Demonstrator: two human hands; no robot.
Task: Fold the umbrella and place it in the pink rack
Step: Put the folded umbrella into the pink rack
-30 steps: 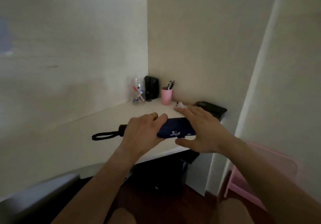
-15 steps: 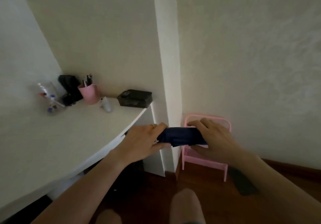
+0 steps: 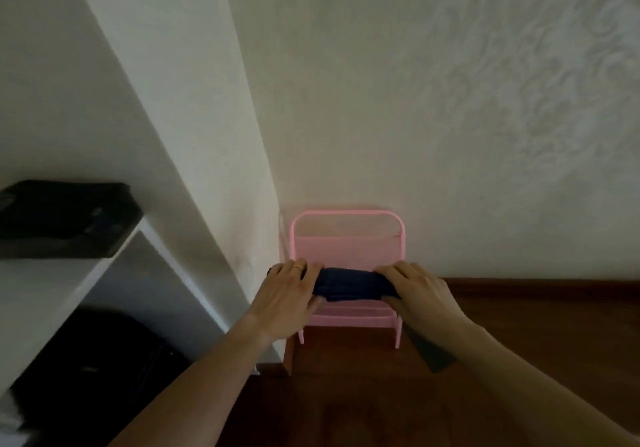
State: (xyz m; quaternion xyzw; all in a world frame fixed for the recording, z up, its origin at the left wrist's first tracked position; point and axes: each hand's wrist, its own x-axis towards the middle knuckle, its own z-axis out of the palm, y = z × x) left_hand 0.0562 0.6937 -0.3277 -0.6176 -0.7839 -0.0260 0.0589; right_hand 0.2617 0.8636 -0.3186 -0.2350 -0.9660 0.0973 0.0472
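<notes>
Carried off the desk, the folded navy fabric umbrella hangs level at the pink wire rack's front edge, left hand and right hand curled around its ends.

Navy umbrella, pink rack

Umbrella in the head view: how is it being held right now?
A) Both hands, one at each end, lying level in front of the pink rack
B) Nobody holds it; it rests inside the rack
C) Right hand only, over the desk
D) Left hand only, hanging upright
A: the left hand and right hand each grip one end of the folded navy umbrella, held level in front of the pink rack.
</notes>
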